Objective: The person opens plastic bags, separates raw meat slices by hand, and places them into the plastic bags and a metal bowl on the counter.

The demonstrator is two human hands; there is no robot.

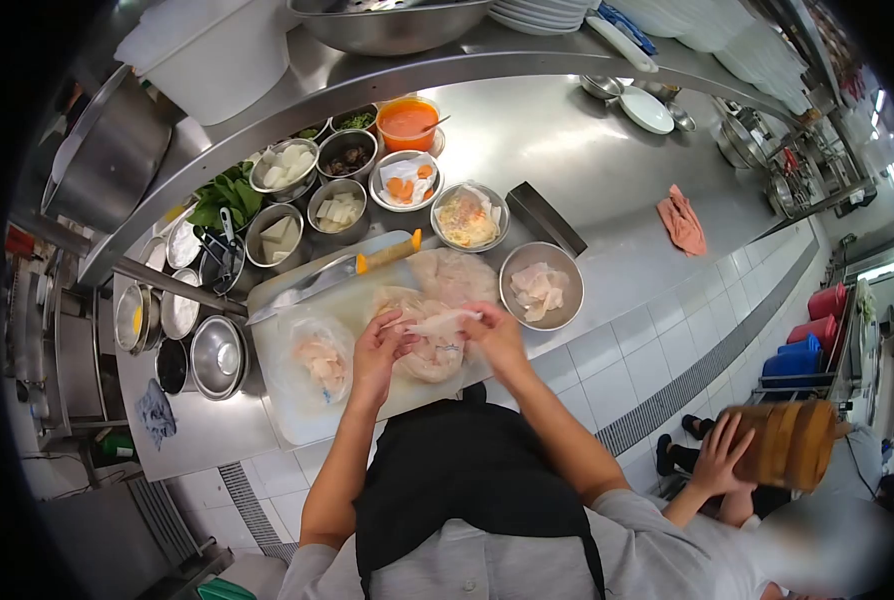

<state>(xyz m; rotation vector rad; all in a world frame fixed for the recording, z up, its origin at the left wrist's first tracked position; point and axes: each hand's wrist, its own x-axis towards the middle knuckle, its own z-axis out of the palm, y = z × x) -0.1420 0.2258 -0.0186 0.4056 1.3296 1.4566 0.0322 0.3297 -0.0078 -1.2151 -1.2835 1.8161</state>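
Observation:
My left hand [377,352] and my right hand [497,338] both pinch the twisted neck of a clear plastic bag [445,324], stretched between them. Pale pieces, like raw sliced meat, fill the bag below. Behind it rests a second bag of pale contents [457,277]. To the left, an opened bag [320,355] shows pinkish slices. All sit on a white cutting board [297,425]. A knife with a yellow handle [391,252] lies along the board's far edge. Right of my right hand stands a steel bowl [510,310] holding pale slices [539,290].
Several steel containers of vegetables crowd the back left, with an orange sauce tub [408,120] behind. A dark metal block [547,218] and a pink cloth [681,222] lie to the right. A shelf [267,118] overhangs the counter. At lower right, another person holds a wooden bucket [782,447].

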